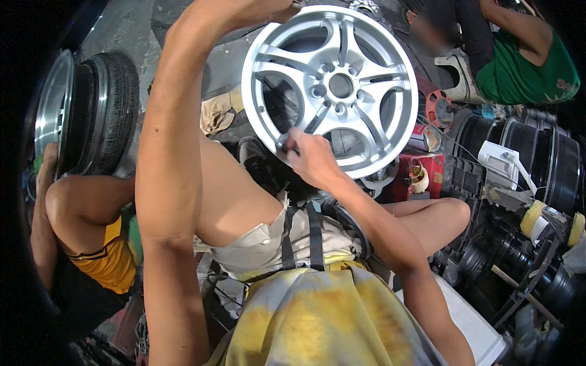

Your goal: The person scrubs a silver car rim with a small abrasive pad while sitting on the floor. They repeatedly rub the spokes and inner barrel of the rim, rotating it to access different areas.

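A silver alloy wheel rim (378,79) with paired spokes stands tilted in front of me, its face turned up toward me. My left hand (278,11) reaches over to its far left edge and grips the outer lip there. The picture's top edge cuts off part of that hand. Close to the rim's near left lip, my right hand (312,157) is closed, fingers pressed against the metal. Between them shows a small dark grey pad (284,144), partly hidden; what it is made of I cannot make out.
A tyre (116,113) and another rim (55,104) stand left, with a co-worker's hand on them. At the far right sits a person in a green shirt (525,70). A tan cloth (218,114), a red box (429,174), a tin can (425,138) and stacked dark rims (564,165) lie around.
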Tool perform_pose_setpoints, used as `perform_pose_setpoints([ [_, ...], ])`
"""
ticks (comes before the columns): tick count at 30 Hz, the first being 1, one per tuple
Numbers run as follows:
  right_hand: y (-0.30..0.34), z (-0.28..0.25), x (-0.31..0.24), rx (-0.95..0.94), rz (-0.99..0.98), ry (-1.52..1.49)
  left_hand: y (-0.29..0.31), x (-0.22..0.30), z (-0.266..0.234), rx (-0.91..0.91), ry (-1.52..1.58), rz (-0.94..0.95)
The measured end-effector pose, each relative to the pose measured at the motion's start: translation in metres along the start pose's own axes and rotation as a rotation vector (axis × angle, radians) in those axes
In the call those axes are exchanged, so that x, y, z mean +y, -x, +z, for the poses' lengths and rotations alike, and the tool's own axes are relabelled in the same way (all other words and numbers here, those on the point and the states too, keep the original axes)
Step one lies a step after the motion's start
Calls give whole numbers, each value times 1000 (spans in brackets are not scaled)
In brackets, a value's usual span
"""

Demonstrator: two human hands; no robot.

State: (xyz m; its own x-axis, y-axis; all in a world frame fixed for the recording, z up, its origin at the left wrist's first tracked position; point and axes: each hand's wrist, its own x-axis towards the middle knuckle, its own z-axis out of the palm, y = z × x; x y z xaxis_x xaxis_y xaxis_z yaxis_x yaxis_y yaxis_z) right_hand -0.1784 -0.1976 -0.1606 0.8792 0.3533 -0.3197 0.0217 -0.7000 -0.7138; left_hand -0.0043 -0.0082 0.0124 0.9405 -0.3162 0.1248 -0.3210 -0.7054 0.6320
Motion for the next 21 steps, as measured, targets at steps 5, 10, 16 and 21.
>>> perform_pose_setpoints([
  [5,0,6,4,39,-30,55,-2,-13,6,-1,-33,22],
  [10,75,-53,75,-229,-114,308,20,-5,-10,-62,-5,-83],
  [16,56,-30,50,-161,38,186,18,-4,11,-186,-71,-49],
  [21,69,-52,87,-153,18,275,22,-7,11,-302,-17,-117],
])
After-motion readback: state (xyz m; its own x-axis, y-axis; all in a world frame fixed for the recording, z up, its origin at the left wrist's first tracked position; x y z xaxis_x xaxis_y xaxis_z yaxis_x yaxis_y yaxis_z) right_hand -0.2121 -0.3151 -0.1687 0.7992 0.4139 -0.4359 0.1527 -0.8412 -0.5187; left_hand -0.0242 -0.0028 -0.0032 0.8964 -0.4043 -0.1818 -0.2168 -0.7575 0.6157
